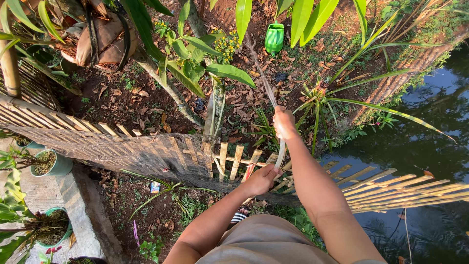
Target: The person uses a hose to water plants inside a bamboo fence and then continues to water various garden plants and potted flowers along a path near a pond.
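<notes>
The left hand (260, 179) is closed around the lower end of a pale stick (280, 154) by the bamboo fence (146, 151). The right hand (284, 122) grips higher up the stick, which stands over the leaf-strewn garden bed.

Left hand (260, 180) hides the stick's (280, 152) lower end.

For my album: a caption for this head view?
Both hands, left hand and right hand, grip a pale pole above a bamboo fence.
</notes>
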